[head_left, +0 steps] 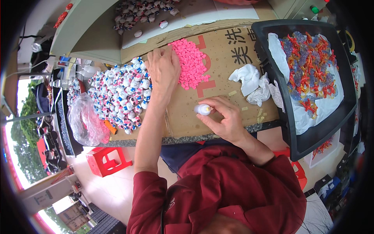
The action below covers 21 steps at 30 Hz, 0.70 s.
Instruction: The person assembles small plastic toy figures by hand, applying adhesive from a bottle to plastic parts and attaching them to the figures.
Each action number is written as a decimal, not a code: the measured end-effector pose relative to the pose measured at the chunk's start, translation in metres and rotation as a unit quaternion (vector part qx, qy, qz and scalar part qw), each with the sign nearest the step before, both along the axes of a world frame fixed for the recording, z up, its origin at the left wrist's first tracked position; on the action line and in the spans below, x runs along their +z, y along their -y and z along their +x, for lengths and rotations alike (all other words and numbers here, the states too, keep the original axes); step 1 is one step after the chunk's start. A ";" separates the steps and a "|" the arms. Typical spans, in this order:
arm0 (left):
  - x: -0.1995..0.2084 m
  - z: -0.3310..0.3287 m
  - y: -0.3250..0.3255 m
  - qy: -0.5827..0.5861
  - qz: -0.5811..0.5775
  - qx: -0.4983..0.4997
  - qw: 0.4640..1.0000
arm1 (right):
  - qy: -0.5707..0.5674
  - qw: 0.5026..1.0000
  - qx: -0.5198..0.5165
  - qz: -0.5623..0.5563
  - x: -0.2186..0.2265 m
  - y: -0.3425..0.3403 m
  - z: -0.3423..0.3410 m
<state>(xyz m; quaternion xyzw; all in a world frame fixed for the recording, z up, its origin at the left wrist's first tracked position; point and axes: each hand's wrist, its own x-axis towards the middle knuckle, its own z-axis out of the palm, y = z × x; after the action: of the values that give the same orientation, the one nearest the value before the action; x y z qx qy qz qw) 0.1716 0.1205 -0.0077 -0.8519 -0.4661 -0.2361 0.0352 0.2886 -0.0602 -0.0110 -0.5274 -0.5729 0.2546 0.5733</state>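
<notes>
My left hand (163,70) lies palm down on the cardboard, fingers stretched forward and a little bent. On its left is a heap of small white, blue and pink figures (120,93). Touching its right side is a pile of small bright pink pieces (190,64); whether anything lies under the fingertips is hidden. My right hand (226,119) is closed round a small white squeeze bottle (203,109) with a yellowish tip, pinched between thumb and fingers above the near part of the cardboard.
Crumpled white tissues (251,84) lie right of the pink pile. Farther right stands a black tray (293,146) holding red, yellow and purple pieces. A clear plastic bag (83,121) and an orange tool (110,127) are at the left. More figures (142,15) fill the shelf behind.
</notes>
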 end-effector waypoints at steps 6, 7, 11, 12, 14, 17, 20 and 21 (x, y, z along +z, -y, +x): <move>-0.006 0.013 -0.013 0.054 0.009 0.037 0.998 | -0.013 1.000 0.011 -0.012 0.001 0.001 -0.002; -0.007 0.015 -0.014 0.049 0.023 0.037 0.998 | -0.016 1.000 0.012 -0.017 0.001 0.002 -0.002; -0.004 0.016 -0.014 0.081 -0.039 -0.041 0.995 | -0.036 0.999 0.014 -0.027 0.002 0.002 -0.002; -0.003 0.016 -0.011 0.081 -0.039 -0.043 0.995 | -0.035 0.999 0.014 -0.026 0.001 0.002 -0.002; 0.004 0.015 -0.004 0.072 -0.078 -0.082 0.991 | -0.036 0.999 0.012 -0.026 0.001 0.002 -0.001; 0.005 0.022 -0.008 0.128 -0.018 -0.093 0.987 | -0.026 0.999 0.017 -0.013 0.002 0.002 -0.002; -0.004 0.028 -0.015 0.115 -0.010 -0.077 0.990 | -0.029 0.999 0.015 -0.017 0.002 0.002 -0.002; -0.005 0.026 -0.017 0.115 -0.010 -0.077 0.990 | -0.037 0.999 0.020 -0.025 0.003 0.002 -0.002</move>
<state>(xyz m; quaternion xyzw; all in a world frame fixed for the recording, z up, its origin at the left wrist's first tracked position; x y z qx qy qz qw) 0.1975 0.1370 -0.0124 -0.8527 -0.4023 -0.3303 -0.0452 0.2862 -0.0626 -0.0083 -0.5204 -0.5550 0.2996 0.5757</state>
